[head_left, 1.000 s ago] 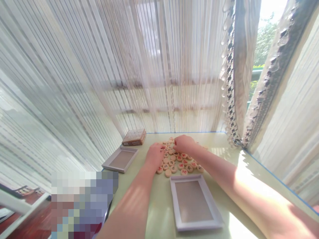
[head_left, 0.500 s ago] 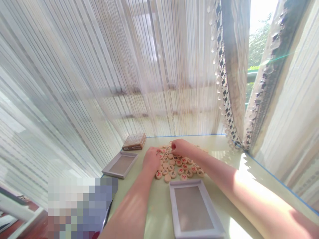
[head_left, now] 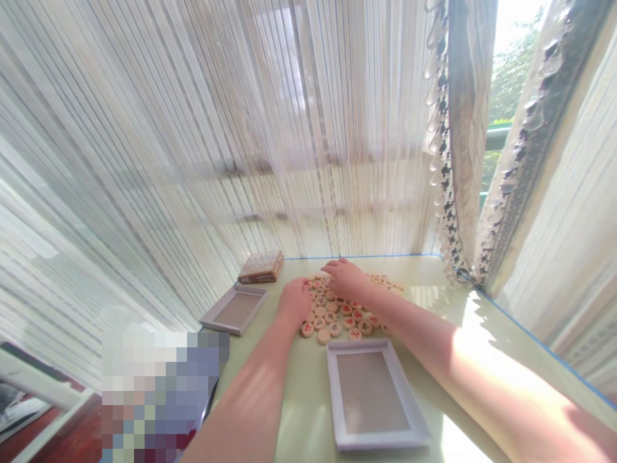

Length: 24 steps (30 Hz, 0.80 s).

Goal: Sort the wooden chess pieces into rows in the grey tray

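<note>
Head view, right hand [head_left: 345, 280] palm-down (over discs [head_left: 331, 316])

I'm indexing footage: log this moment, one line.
left hand: at edge of round pale wooden pieces; right hand: over far pieces; white-rimmed rectangular tray: nearer camera

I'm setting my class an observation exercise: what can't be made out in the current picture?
All in the head view:
Round, pale wood-coloured discs: some are covered by the right hand, so no full count.
Left hand: its back hides whether the fingertips grip a disc.
Brown rectangular box: printing too small to read.
Lower left: a pixelated patch masks what lies behind.
</note>
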Motion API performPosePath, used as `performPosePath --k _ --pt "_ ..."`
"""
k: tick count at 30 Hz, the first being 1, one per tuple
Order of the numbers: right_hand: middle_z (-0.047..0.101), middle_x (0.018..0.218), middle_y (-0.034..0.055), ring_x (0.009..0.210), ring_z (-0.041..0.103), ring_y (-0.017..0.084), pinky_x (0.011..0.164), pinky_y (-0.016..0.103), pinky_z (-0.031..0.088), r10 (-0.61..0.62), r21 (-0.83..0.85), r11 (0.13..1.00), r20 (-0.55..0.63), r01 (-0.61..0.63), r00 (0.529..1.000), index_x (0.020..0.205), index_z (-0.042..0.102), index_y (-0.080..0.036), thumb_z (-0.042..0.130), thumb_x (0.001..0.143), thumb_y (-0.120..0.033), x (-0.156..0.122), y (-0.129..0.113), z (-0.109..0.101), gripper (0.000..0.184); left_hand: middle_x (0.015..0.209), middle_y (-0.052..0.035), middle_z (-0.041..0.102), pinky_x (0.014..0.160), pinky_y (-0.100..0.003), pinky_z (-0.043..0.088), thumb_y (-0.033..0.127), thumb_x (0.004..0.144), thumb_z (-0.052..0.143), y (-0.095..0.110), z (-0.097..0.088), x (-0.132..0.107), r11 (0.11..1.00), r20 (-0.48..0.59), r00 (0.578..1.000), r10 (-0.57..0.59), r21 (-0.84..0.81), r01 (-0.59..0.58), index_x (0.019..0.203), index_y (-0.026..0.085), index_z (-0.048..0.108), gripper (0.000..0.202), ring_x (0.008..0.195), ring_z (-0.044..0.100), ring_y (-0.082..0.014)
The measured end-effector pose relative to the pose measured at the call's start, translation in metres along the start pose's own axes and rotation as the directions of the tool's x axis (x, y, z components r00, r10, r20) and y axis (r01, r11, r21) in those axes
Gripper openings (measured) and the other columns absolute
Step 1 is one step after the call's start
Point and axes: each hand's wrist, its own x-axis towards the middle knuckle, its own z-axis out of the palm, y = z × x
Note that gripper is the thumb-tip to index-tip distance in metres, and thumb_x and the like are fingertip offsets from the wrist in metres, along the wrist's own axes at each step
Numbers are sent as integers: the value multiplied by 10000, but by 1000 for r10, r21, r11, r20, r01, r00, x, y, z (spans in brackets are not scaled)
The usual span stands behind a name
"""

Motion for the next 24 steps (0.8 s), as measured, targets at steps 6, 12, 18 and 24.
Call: performPosePath --k 6,12,18,24 --pt "607 1121 45 1034 478 207 833 276 382 -38 -63 997 129 46 991 1077 608 -221 461 754 -119 5 13 6 370 1330 -45 465 1015 -362 283 273 872 354 0 6 -1 990 21 994 104 93 -105 1162 217 558 360 1185 415 -215" --pt "617 1077 97 1005 505 204 845 287 372 -31 -118 992 175 52 984 1026 637 -184 470 773 -148 5 10 -3 305 1166 -37 597 958 -334 337 336 885 330 1 6 -3 994 31 994 102 39 -103 1101 224 589 355 1076 497 -207" --pt "654 1004 68 1006 493 244 810 312 400 60 -6 998 89 -59 994 927 682 -221 487 796 -308 5 13 3 250 1114 -104 580 958 -354 327 357 876 363 -2 9 -2 992 -29 996 82 102 -78 1078 175 599 360 1074 477 -219" --pt "653 988 46 942 531 193 792 269 416 53 139 989 28 -57 998 1014 643 -216 509 769 -209 6 13 5 280 1033 -62 628 952 -319 341 339 903 302 -4 12 0 971 33 980 198 131 -201 1014 201 624 368 1023 509 -184"
